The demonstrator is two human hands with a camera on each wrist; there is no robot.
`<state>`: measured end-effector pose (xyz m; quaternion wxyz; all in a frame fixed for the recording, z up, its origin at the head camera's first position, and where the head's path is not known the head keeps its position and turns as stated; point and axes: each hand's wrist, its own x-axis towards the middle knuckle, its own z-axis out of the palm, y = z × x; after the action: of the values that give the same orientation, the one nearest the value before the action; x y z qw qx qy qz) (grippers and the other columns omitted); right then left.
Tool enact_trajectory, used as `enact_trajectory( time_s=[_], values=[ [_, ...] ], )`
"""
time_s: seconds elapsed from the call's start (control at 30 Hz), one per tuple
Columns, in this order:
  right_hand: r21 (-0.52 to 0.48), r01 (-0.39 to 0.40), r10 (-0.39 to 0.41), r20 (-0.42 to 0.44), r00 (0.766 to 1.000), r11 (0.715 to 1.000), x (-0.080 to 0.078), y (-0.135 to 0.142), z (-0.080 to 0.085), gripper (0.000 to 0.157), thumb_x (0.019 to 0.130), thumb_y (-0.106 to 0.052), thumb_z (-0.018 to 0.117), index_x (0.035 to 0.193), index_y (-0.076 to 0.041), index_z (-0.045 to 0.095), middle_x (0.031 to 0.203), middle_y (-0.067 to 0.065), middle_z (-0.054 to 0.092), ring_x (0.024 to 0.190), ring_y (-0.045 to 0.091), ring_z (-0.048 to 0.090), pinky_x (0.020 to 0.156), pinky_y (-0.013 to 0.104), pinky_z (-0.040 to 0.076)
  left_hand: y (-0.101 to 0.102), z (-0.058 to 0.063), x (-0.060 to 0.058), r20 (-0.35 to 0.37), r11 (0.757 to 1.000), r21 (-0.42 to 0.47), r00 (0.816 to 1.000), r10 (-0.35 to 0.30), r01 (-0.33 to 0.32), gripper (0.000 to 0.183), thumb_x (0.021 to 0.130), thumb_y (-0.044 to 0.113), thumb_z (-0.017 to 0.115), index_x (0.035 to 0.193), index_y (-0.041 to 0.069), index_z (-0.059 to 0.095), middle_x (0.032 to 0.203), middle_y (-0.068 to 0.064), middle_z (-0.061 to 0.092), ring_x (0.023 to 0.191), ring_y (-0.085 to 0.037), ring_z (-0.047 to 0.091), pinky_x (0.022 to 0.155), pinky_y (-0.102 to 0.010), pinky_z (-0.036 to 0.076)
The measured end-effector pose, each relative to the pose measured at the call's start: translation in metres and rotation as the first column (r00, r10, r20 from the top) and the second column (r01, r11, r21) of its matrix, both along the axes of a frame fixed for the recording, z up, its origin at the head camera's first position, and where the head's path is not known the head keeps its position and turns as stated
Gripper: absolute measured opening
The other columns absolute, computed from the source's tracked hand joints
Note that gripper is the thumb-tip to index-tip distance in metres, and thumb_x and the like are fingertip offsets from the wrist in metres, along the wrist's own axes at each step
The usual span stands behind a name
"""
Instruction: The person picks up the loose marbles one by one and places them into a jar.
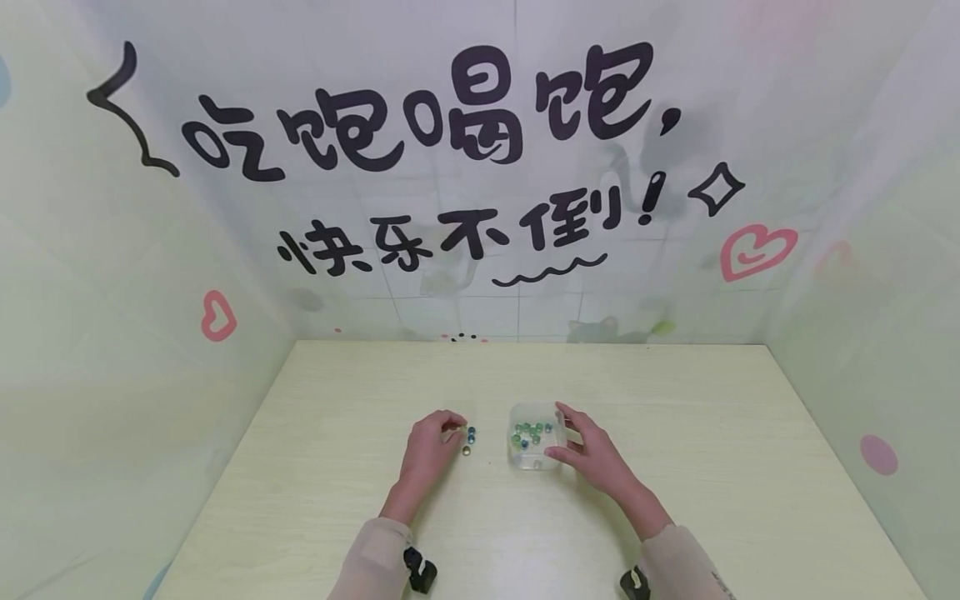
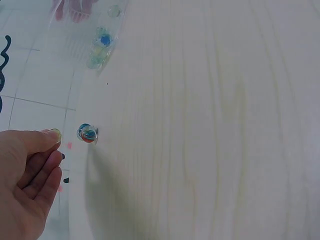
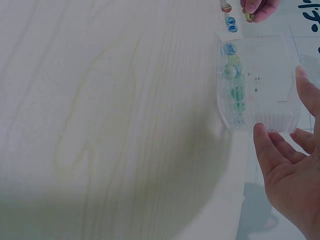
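Note:
My left hand [image 1: 431, 448] pinches a yellowish glass marble [image 3: 249, 17] between thumb and fingertips, just over the table. Right beside it lie a few loose marbles: two blue ones [image 1: 471, 438] and one with an amber look [image 1: 467, 451]. To their right stands a clear plastic box [image 1: 525, 463] with several green and blue marbles [image 3: 238, 92] on its bottom. My right hand [image 1: 592, 450] grips the box by its right side, thumb on the near side and fingers on the far side.
The pale wood-grain table [image 1: 337, 500] carries the box and marbles. Behind it rises a back wall [image 1: 480, 308] with black lettering, and printed side walls flank the table. Dark straps [image 1: 420, 571] sit at both wrists.

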<state>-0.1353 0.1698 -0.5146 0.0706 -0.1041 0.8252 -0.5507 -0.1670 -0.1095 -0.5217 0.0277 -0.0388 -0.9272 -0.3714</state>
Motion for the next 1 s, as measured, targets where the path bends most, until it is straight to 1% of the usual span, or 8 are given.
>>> enact_trajectory(
  time_s=[0.3, 0.5, 0.83, 1.0],
  values=[
    [-0.001, -0.002, 0.002, -0.003, 1.0, 1.0, 0.001, -0.001, 0.001, 0.077, 0.09, -0.017, 0.073, 0.152, 0.001, 0.032, 0.151, 0.026, 0.041, 0.139, 0.044, 0.043, 0.107, 0.043, 0.049, 0.006, 0.009, 0.003, -0.043, 0.999, -0.008, 0.998, -0.035, 0.035, 0.016, 0.086, 0.004, 0.074, 0.1, 0.01, 0.073, 0.101, -0.006, 0.074, 0.097, -0.023, 0.069, 0.089, -0.039, 0.059],
    [0.004, -0.008, 0.008, -0.014, 1.0, 1.0, 0.0, 0.0, -0.002, 0.077, 0.091, -0.018, 0.073, 0.153, 0.001, 0.031, 0.151, 0.027, 0.04, 0.139, 0.045, 0.042, 0.108, 0.043, 0.049, 0.012, 0.013, 0.005, -0.035, 0.999, -0.009, 0.998, -0.046, 0.045, 0.014, 0.089, 0.008, 0.073, 0.102, 0.013, 0.073, 0.103, -0.004, 0.073, 0.1, -0.022, 0.069, 0.09, -0.038, 0.059],
    [0.001, -0.006, 0.006, -0.01, 1.0, 1.0, -0.001, 0.0, -0.001, 0.078, 0.09, -0.018, 0.073, 0.152, 0.001, 0.031, 0.151, 0.027, 0.04, 0.139, 0.045, 0.042, 0.108, 0.043, 0.049, 0.021, 0.022, 0.009, -0.072, 0.996, 0.012, 0.993, -0.089, 0.09, 0.014, 0.088, 0.008, 0.073, 0.102, 0.013, 0.072, 0.103, -0.003, 0.074, 0.099, -0.02, 0.069, 0.09, -0.037, 0.059],
    [-0.002, -0.005, 0.005, -0.007, 1.0, 1.0, -0.001, 0.0, -0.001, 0.077, 0.09, -0.018, 0.073, 0.152, 0.0, 0.031, 0.151, 0.027, 0.04, 0.139, 0.045, 0.042, 0.107, 0.043, 0.049, 0.026, 0.024, 0.011, -0.069, 0.993, 0.031, 0.991, -0.114, 0.116, 0.014, 0.089, 0.009, 0.073, 0.103, 0.013, 0.072, 0.104, -0.004, 0.073, 0.099, -0.021, 0.069, 0.089, -0.039, 0.06]
  ],
)
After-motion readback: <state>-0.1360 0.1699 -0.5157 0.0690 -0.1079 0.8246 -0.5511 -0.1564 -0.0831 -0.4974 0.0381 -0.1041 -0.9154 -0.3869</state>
